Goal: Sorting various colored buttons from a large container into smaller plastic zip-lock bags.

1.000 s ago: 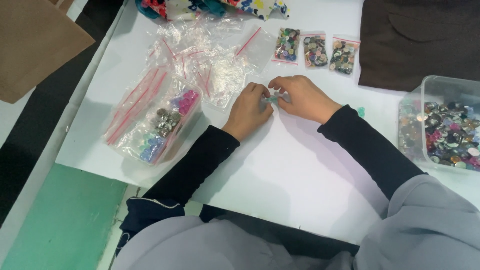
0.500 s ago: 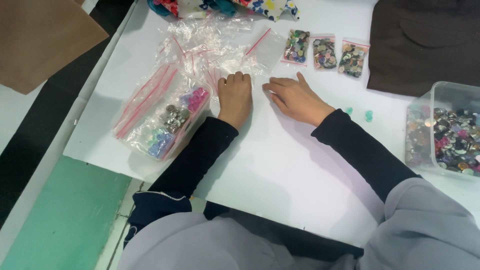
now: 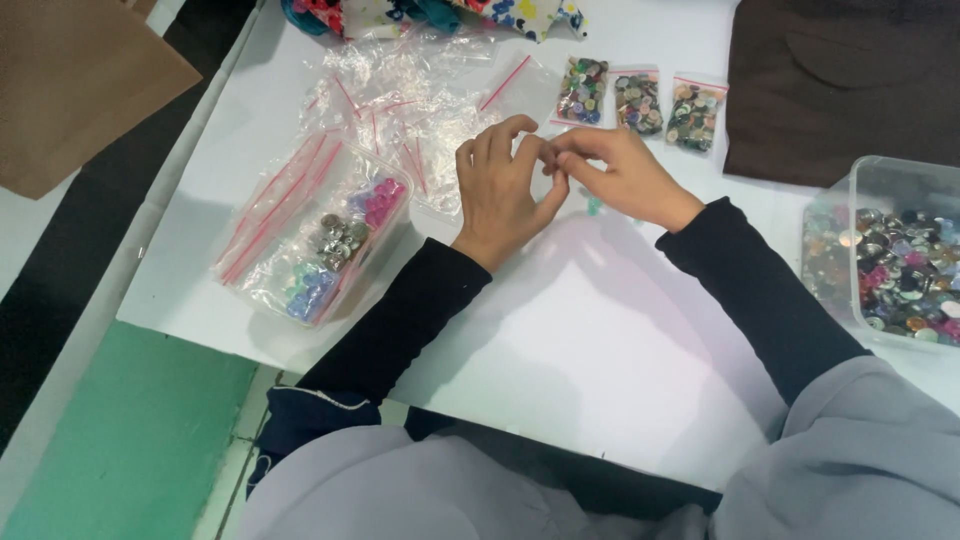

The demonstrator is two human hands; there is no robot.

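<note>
My left hand (image 3: 500,185) and my right hand (image 3: 625,175) meet fingertip to fingertip above the white table (image 3: 600,340). Together they pinch what looks like a small clear bag, hard to make out against the table. A small teal button (image 3: 594,206) lies on the table just under my right hand. A heap of empty clear zip bags with red strips (image 3: 400,110) lies right behind my left hand. Three small filled bags of mixed buttons (image 3: 638,100) lie in a row beyond my hands.
A larger clear bag with sorted pink, silver and blue buttons (image 3: 320,240) lies left of my left arm. A clear plastic tub of mixed buttons (image 3: 900,260) stands at the right edge. Dark brown cloth (image 3: 840,80) lies at the back right, patterned fabric (image 3: 430,15) at the back, brown paper (image 3: 70,90) at the far left.
A second ago my hands held something small together. Half a second ago they lay apart, flat on the table. Now they are raised and joined at the fingertips again.
</note>
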